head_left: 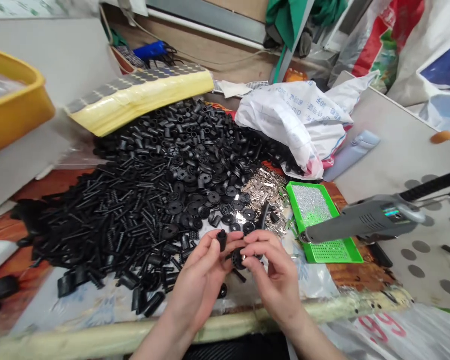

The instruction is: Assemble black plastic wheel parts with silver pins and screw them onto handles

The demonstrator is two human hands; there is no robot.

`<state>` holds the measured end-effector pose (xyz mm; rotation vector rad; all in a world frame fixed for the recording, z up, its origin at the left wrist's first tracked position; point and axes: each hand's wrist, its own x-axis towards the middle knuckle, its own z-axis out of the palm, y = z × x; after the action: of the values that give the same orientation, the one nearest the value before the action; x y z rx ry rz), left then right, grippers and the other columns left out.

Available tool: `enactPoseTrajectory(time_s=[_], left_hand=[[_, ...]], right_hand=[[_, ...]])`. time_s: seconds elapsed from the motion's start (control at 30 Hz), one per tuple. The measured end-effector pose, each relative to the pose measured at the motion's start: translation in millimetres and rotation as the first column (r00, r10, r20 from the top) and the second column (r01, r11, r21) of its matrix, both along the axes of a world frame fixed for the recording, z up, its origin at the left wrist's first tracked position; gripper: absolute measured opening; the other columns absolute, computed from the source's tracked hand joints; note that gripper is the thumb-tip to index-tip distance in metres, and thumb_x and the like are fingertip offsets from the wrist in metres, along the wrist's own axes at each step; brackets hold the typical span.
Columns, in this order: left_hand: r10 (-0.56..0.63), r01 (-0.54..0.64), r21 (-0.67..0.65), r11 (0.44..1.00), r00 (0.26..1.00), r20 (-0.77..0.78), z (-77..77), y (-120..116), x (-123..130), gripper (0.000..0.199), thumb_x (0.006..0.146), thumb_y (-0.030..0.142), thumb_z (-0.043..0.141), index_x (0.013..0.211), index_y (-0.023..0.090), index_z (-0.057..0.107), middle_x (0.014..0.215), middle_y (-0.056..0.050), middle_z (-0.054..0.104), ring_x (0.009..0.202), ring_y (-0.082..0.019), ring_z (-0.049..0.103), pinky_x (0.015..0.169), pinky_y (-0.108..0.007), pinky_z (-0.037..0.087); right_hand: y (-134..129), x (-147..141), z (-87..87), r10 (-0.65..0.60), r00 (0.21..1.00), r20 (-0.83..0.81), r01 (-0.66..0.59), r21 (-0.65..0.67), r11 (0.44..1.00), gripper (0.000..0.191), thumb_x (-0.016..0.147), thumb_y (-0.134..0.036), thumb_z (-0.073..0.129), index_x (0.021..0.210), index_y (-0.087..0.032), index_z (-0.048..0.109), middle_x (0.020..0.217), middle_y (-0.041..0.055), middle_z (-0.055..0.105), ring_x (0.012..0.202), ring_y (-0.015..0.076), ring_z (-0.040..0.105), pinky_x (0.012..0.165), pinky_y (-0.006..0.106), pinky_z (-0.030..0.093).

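My left hand (204, 272) is closed on a short black plastic cylinder (222, 241), held upright by the thumb. Between my two hands is a black round disc (237, 257) with holes in it, touched by the fingers of both. My right hand (275, 272) is closed too, its thumb and forefinger pinching at the disc's right edge, where a tiny shiny spot shows, probably a metal piece. Just beyond my hands lie loose black discs (213, 198) and a heap of small flat metal strips (268, 192). Below the disc a thin black rod (239, 275) is partly visible.
Black ribbed rods (123, 200) and black tubes (187, 117) are piled at left and behind. A grey electric screwdriver (360, 222) hangs over a green tray (354, 250) of small screws at right. A white sack (296, 110) lies behind; a padded bar (97, 340) edges the table.
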<state>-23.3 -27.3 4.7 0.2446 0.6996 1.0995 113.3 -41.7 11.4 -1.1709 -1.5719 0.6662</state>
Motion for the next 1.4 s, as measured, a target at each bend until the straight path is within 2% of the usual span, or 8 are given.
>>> enactPoseTrajectory(time_s=[0.17,0.4,0.67,0.77,0.93,1.13,1.27,1.4], left_hand=[[0.162,-0.164,-0.08,0.983,0.986,-0.036,-1.9,5.2,7.7,0.029,0.065,0.033,0.081,0.081,0.016,0.064,0.074,0.001,0.065,0.068,-0.01,0.056,0.062,-0.018,0.047],[0.193,-0.204,-0.194,0.96,0.978,-0.072,-0.8,9.4,7.6,0.044,0.052,0.033,0.088,0.083,0.016,0.062,0.076,0.0,0.062,0.066,-0.01,0.055,0.055,-0.017,0.045],[0.149,-0.156,-0.078,0.985,0.985,-0.089,-3.0,9.8,2.8,0.032,0.065,0.034,0.081,0.085,0.017,0.062,0.072,0.002,0.061,0.06,-0.009,0.05,0.048,-0.017,0.039],[0.156,-0.16,-0.024,0.987,0.981,-0.117,-2.7,9.2,2.0,0.034,0.066,0.038,0.079,0.086,0.018,0.061,0.07,0.002,0.06,0.064,-0.01,0.051,0.049,-0.018,0.039],[0.189,-0.188,0.022,0.982,0.962,-0.197,-8.0,8.3,3.0,0.033,0.07,0.042,0.075,0.088,0.019,0.058,0.072,0.002,0.061,0.068,-0.012,0.051,0.056,-0.02,0.042],[0.254,-0.179,0.24,0.954,0.908,-0.332,-19.4,10.6,-4.4,0.022,0.081,0.038,0.066,0.094,0.021,0.058,0.078,0.001,0.065,0.079,-0.014,0.056,0.077,-0.025,0.043],[0.256,-0.169,0.264,0.95,0.903,-0.344,-20.2,13.5,-11.7,0.019,0.081,0.031,0.067,0.095,0.021,0.059,0.088,0.0,0.067,0.081,-0.014,0.06,0.079,-0.026,0.043],[0.247,-0.161,0.264,0.951,0.91,-0.333,-18.7,13.5,-14.2,0.017,0.078,0.026,0.07,0.092,0.021,0.06,0.078,0.002,0.067,0.068,-0.012,0.059,0.071,-0.024,0.045]], right_hand=[[5.2,-17.3,-11.1,-0.018,0.988,0.155,-0.003,0.133,0.991,0.017,0.085,-0.008,0.057,0.09,-0.021,0.065,0.082,0.0025,0.06,0.079,0.0174,0.056,0.072,0.035,0.045],[12.2,-20.6,-9.5,-0.087,0.942,0.323,0.005,0.245,0.969,0.007,0.083,-0.014,0.066,0.088,-0.019,0.064,0.079,0.0028,0.064,0.073,0.0173,0.057,0.073,0.037,0.043],[20.3,-12.4,-5.6,0.036,0.868,0.496,-0.193,0.269,0.944,0.009,0.088,-0.013,0.055,0.092,-0.019,0.061,0.085,0.0052,0.067,0.082,0.0199,0.059,0.081,0.04,0.045],[24.0,-10.7,-5.2,0.089,0.889,0.449,-0.208,0.225,0.952,0.007,0.087,-0.015,0.059,0.09,-0.021,0.06,0.082,0.0034,0.067,0.08,0.0188,0.06,0.079,0.039,0.045],[24.4,-16.9,-7.7,0.083,0.953,0.293,-0.109,0.073,0.991,0.01,0.084,-0.013,0.061,0.08,-0.022,0.059,0.075,-0.0004,0.065,0.071,0.0164,0.058,0.07,0.035,0.045],[27.2,-11.0,4.0,0.054,0.969,0.24,-0.082,0.109,0.991,0.012,0.083,-0.01,0.06,0.081,-0.022,0.061,0.075,0.0004,0.065,0.074,0.0172,0.059,0.074,0.036,0.045],[36.3,-3.7,17.8,-0.014,0.998,0.06,0.019,-0.073,0.997,0.01,0.081,-0.014,0.059,0.076,-0.022,0.062,0.076,0.0004,0.064,0.075,0.0164,0.06,0.068,0.031,0.047],[41.6,-7.6,19.5,-0.073,0.997,-0.03,0.064,-0.25,0.966,0.005,0.078,-0.02,0.06,0.074,-0.021,0.063,0.075,0.0004,0.065,0.072,0.0161,0.06,0.066,0.03,0.048]])
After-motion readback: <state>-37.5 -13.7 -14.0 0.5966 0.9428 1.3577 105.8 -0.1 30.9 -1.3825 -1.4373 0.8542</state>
